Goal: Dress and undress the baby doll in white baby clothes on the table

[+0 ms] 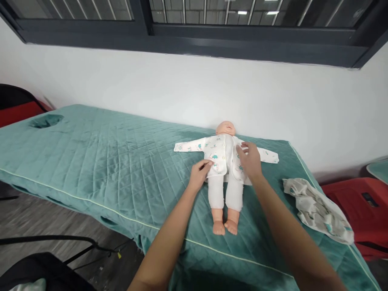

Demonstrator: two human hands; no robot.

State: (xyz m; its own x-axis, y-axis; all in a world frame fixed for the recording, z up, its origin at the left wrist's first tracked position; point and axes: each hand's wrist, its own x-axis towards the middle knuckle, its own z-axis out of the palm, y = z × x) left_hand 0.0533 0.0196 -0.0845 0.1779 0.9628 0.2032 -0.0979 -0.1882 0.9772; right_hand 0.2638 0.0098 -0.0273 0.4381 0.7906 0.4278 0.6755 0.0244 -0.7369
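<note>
A baby doll [226,128] lies face up with its head toward the wall. It wears a white printed baby jacket [216,151], whose front hangs open over a white torso, with both sleeves spread sideways. White cloth covers its legs down to the bare feet [218,227]. At the jacket's lower left side, my left hand [198,173] has its fingertips closed on the fabric. My right hand [251,161] is over the right front panel, thumb and fingers bent but apart; whether they touch the cloth is partly hidden.
The doll rests on a bed with a green quilted cover [121,161] and a face hole [47,121] at left. A crumpled printed cloth [317,208] lies near the right edge, beside a red chair [360,202]. A white wall [136,85] runs behind, below a dark window frame [194,42].
</note>
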